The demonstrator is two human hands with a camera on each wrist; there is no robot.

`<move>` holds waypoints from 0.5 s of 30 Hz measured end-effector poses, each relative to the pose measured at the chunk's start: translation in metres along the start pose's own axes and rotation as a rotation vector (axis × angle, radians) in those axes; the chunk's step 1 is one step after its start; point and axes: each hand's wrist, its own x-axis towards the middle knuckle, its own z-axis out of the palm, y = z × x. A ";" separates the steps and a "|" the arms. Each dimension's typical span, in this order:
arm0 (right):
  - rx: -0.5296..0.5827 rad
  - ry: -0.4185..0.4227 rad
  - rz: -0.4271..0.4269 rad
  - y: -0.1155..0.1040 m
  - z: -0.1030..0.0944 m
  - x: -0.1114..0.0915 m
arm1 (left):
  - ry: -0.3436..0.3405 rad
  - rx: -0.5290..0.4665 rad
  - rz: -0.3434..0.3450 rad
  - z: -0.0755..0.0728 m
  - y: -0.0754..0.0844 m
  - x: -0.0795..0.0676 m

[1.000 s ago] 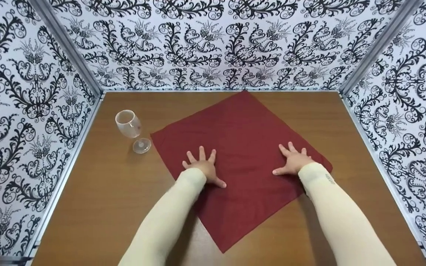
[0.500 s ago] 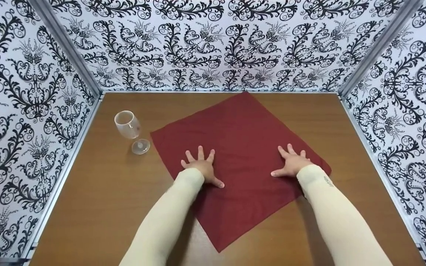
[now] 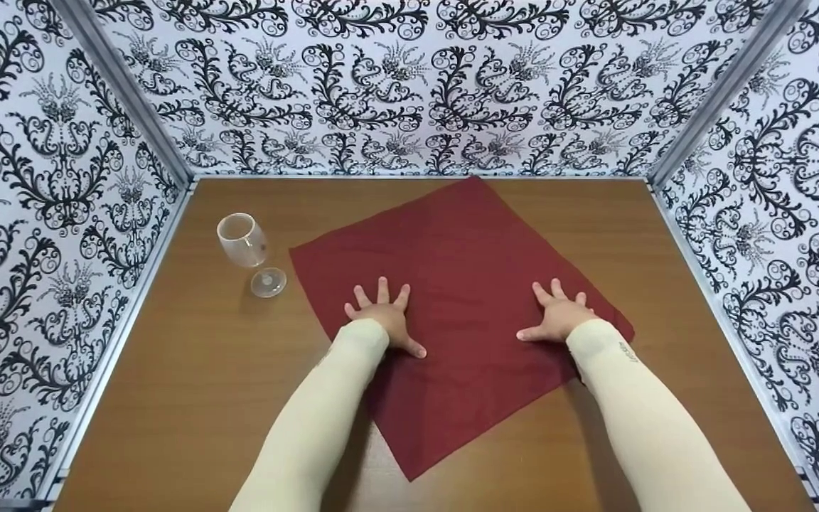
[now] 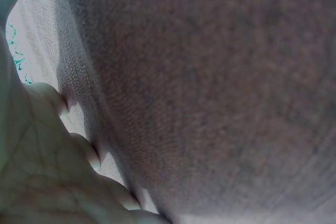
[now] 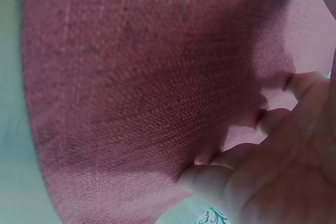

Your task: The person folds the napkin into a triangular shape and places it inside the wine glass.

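Red cloth is lying across the worktop; left hand and right hand, well apart, are resting splayed on it; clear stemmed glass is standing near its left corner.

I see black-scrolled white walls on three sides; grey metal corner posts; a brown wood-grain worktop.

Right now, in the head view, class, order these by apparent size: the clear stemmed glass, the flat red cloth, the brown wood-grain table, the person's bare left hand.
1. Brown wood-grain table
2. Flat red cloth
3. Clear stemmed glass and bare left hand: too alike to rank.
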 end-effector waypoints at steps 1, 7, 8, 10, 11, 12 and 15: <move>0.001 0.000 0.001 -0.002 0.000 -0.002 | 0.000 -0.001 0.001 -0.001 0.000 0.000; -0.002 0.011 -0.002 -0.005 0.000 -0.006 | -0.007 -0.011 0.007 -0.003 -0.001 0.000; -0.005 0.012 -0.002 -0.005 0.000 -0.006 | -0.008 -0.013 0.009 -0.003 -0.001 0.000; -0.011 0.013 0.001 -0.004 0.001 -0.006 | -0.009 -0.013 0.013 -0.004 -0.002 -0.002; -0.012 0.014 0.002 -0.004 0.002 -0.006 | -0.009 -0.014 0.014 -0.004 -0.002 -0.002; -0.013 0.016 0.004 -0.004 0.002 -0.006 | -0.008 -0.014 0.014 -0.004 -0.002 -0.002; -0.017 0.019 0.008 -0.003 0.003 -0.005 | -0.011 -0.008 0.011 -0.004 -0.002 -0.001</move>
